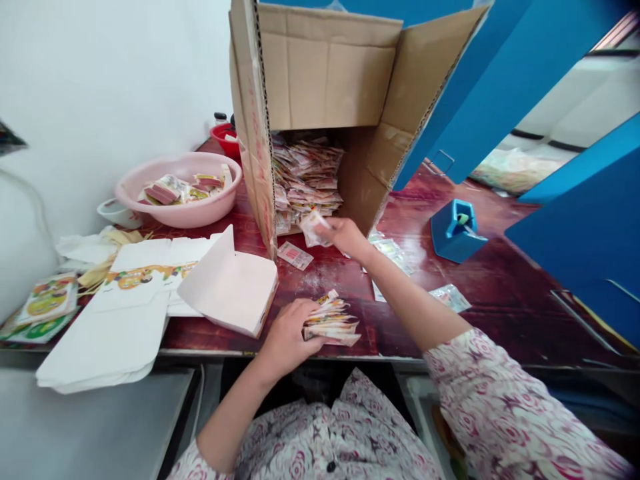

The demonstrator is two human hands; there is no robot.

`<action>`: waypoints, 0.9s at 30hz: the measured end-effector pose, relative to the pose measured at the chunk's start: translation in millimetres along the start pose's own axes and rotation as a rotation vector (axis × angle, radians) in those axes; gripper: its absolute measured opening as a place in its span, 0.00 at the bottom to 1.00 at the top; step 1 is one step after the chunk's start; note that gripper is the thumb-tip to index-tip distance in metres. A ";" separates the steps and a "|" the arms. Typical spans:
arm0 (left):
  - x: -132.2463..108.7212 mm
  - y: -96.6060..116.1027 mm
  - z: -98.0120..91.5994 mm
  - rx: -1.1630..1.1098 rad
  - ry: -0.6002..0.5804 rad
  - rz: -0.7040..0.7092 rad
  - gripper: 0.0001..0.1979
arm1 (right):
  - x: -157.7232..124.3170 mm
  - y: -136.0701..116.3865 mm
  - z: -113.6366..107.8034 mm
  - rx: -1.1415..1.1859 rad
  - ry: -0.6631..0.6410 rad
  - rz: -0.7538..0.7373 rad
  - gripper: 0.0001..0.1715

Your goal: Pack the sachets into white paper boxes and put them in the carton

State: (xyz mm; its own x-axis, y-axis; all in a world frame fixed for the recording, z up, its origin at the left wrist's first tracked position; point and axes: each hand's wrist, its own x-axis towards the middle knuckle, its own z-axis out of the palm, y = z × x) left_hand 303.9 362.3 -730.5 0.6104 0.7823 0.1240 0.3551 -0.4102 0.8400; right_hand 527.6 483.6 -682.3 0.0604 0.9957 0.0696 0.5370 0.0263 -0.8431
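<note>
Pinching a packet (316, 228) in the right grip (346, 238) beside the open carton (325, 73), clasping a loose stack (333, 323) in the left grip (286, 337) on the bench (340, 287), with a heap (305, 180) filling the carton's floor and more packets (390, 257) lying out unboxed.

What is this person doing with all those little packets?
A person is working at a dark red table with both hands. The left hand grips a bundle of small printed packets on the tabletop. The right hand holds one packet at the opening of a big cardboard box, where a pile of packets sits. More packets lie in a pink basin, and a white cardboard carton stands open nearby.
</note>
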 end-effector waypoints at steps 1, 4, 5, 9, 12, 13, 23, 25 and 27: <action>0.0 0.8 -0.7 -0.001 -0.002 -0.001 0.23 | -16.3 -0.9 1.8 -0.002 -0.104 -0.037 0.24; -1.3 2.8 -1.0 -0.019 -0.002 -0.019 0.23 | -63.0 -5.5 6.8 -0.090 -0.439 -0.161 0.21; -2.2 3.0 -0.1 -0.025 0.002 -0.029 0.24 | -76.2 -6.4 7.9 -0.127 -0.508 -0.193 0.23; -5.9 -0.6 7.4 0.025 0.168 -0.017 0.32 | -108.7 -3.8 8.2 -0.299 -0.494 -0.267 0.34; -4.4 -3.4 9.6 0.090 0.282 0.035 0.43 | -108.7 -0.8 4.7 -0.372 -0.473 -0.276 0.37; -3.0 -3.3 8.7 0.089 0.244 0.031 0.45 | -103.7 -0.9 3.5 -0.371 -0.509 -0.253 0.37; 2.3 5.5 -1.5 0.031 0.025 -0.018 0.28 | 2.2 -17.3 61.4 -0.660 -0.276 -0.186 0.15; 1.1 3.9 -0.9 0.027 0.026 -0.022 0.30 | 9.8 -14.8 70.6 -0.653 -0.281 -0.176 0.09; 0.4 2.7 -0.6 0.017 0.032 -0.038 0.31 | 9.0 -10.9 68.6 -0.581 -0.250 -0.190 0.10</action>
State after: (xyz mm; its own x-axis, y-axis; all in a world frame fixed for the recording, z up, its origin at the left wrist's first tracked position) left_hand 304.6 361.7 -727.9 0.5734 0.8120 0.1091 0.3896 -0.3874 0.8355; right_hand 464.6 498.4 -709.0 -0.2393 0.9709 0.0040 0.8901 0.2210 -0.3987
